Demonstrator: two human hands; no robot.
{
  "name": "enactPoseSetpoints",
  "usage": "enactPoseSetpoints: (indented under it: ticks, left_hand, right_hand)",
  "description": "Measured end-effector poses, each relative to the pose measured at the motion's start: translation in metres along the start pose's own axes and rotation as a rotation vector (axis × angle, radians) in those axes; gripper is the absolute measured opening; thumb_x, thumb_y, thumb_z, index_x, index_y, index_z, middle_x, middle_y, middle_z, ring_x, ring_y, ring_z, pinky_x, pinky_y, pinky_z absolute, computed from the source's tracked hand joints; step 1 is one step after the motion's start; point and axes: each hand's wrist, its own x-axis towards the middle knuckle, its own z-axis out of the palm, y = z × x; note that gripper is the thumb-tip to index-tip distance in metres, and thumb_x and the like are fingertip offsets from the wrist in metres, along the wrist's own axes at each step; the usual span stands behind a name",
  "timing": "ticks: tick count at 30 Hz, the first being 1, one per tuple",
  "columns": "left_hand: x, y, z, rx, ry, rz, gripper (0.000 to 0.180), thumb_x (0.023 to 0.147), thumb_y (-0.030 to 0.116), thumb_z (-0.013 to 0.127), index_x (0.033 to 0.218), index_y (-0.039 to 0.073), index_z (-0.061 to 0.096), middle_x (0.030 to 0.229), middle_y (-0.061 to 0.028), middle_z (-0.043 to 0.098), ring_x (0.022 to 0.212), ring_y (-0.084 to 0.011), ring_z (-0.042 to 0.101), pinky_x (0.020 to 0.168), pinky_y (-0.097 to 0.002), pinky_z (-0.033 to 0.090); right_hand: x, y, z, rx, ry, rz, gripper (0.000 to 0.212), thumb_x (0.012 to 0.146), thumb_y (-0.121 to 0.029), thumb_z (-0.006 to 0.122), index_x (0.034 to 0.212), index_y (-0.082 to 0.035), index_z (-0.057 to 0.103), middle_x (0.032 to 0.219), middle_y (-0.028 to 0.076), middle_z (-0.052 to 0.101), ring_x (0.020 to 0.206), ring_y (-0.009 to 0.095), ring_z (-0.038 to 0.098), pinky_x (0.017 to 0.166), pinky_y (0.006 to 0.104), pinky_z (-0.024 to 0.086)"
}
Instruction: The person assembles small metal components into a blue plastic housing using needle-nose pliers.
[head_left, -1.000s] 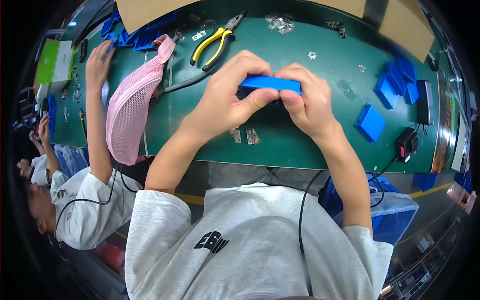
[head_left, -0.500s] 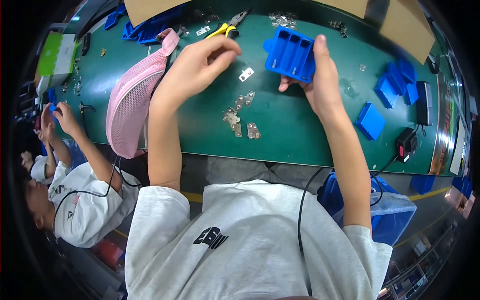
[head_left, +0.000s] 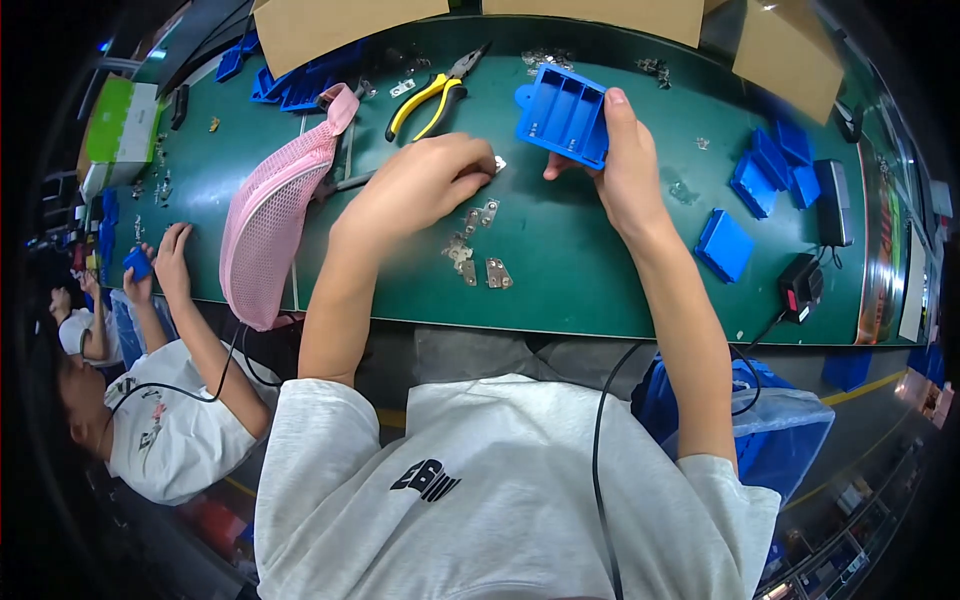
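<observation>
My right hand [head_left: 630, 165] grips a blue plastic box [head_left: 566, 118], thumb along its right side and fingers beneath. The box is tilted with its open, slotted side toward me; small metal bits show in its slots. My left hand [head_left: 420, 188] is closed at the fingertips on a small silver contact plate [head_left: 501, 163], mostly covered by the fingers. Just below that hand, a pair of contact plates [head_left: 482, 215] and a small heap of metal pieces [head_left: 458, 250] lie on the green table [head_left: 580, 270]. Another plate pair [head_left: 498, 273] lies nearer me.
Yellow-handled pliers [head_left: 432, 98] lie beyond my left hand, and a pink mesh pouch [head_left: 275, 215] beside my left arm. Blue boxes [head_left: 755, 185] and a black device [head_left: 802, 285] sit at right. Cardboard [head_left: 590, 22] borders the far edge. A co-worker [head_left: 185, 410] works at left.
My left hand has come down toward the table and closed at the contact plate. The blue box has shifted slightly left. The co-worker's hands have moved lower.
</observation>
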Motion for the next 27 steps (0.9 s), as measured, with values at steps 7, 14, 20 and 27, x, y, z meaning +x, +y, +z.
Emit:
enactPoseSetpoints:
  ticks: [7, 14, 20, 27]
  left_hand:
    - [0.01, -0.003, 0.0, -0.208, 0.245, 0.087, 0.011, 0.084, 0.007, 0.064, 0.091, 0.001, 0.059, 0.1, -0.0069, 0.061, 0.081, -0.0166, 0.06, 0.072, -0.0268, 0.048]
    - [0.012, -0.003, -0.003, -0.716, 0.25, -0.154, 0.013, 0.09, 0.013, 0.062, 0.094, 0.001, 0.059, 0.08, -0.0066, 0.063, 0.069, -0.0097, 0.058, 0.061, -0.0222, 0.048]
    - [0.012, -0.002, -0.011, -1.023, 0.279, -0.127, 0.027, 0.093, 0.01, 0.056, 0.117, -0.003, 0.057, 0.096, -0.012, 0.065, 0.076, -0.0116, 0.062, 0.068, -0.0225, 0.052]
    - [0.012, -0.005, 0.004, -0.681, 0.529, -0.11, 0.017, 0.087, 0.006, 0.062, 0.103, -0.001, 0.066, 0.096, -0.0092, 0.066, 0.083, -0.0146, 0.063, 0.072, -0.0241, 0.051]
  right_hand:
    - [0.002, -0.005, -0.003, 0.139, 0.072, 0.033, 0.052, 0.098, -0.044, 0.032, 0.102, 0.003, 0.053, 0.085, 0.015, 0.062, 0.069, 0.023, 0.062, 0.062, 0.0354, 0.054]
    - [-0.002, -0.01, 0.01, 0.199, 0.046, 0.146, 0.051, 0.098, -0.045, 0.034, 0.108, 0.002, 0.053, 0.091, 0.016, 0.063, 0.074, 0.023, 0.063, 0.061, 0.033, 0.054]
    - [0.0, 0.0, 0.0, 0.067, 0.023, 0.182, 0.046, 0.094, -0.041, 0.048, 0.104, 0.003, 0.053, 0.085, 0.014, 0.062, 0.068, 0.019, 0.061, 0.055, 0.0298, 0.053]
    - [-0.005, 0.006, 0.01, -0.041, -0.055, 0.24, 0.038, 0.094, -0.033, 0.052, 0.107, 0.003, 0.052, 0.086, 0.012, 0.062, 0.07, 0.015, 0.062, 0.061, 0.0275, 0.056]
